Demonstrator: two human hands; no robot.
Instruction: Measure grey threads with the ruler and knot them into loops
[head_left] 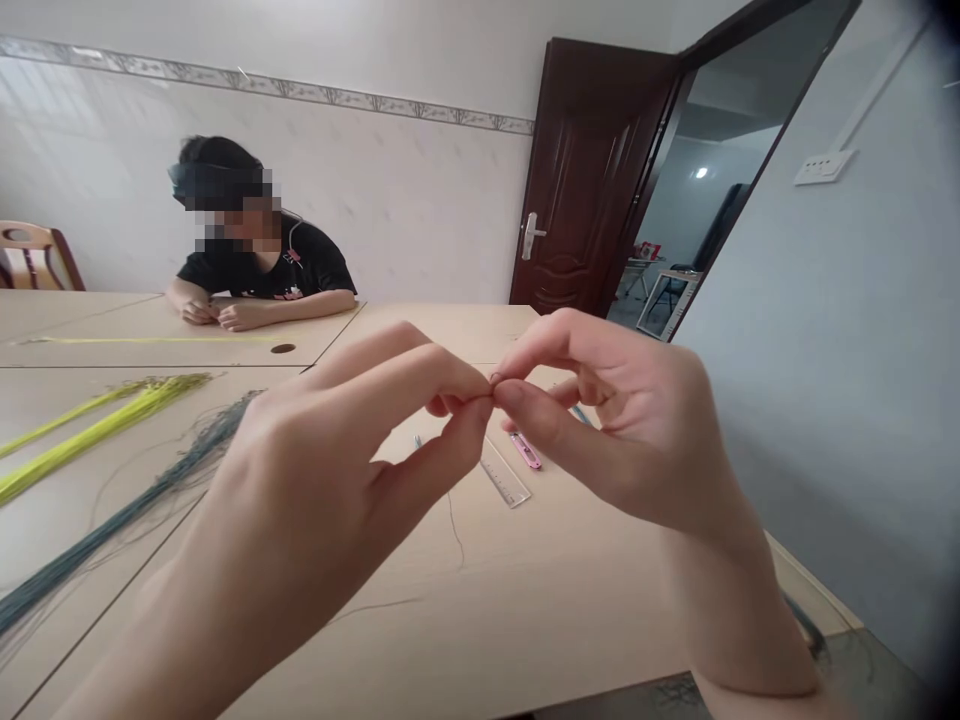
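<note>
The left hand [307,450] is pinched together on a tiny loop [495,378], mostly hidden, which is above the transparent ruler [508,482]. The right hand [637,425] pinches this loop also; one pink cutter [526,451] lies right of the ruler.

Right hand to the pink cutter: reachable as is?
Likely yes: the pink cutter lies beside the clear ruler with nothing seen on top, and the right hand appears close by. Catch: that hand is pinching, fingertips against those of the left hand, so it'd probably need to disengage first.
</note>
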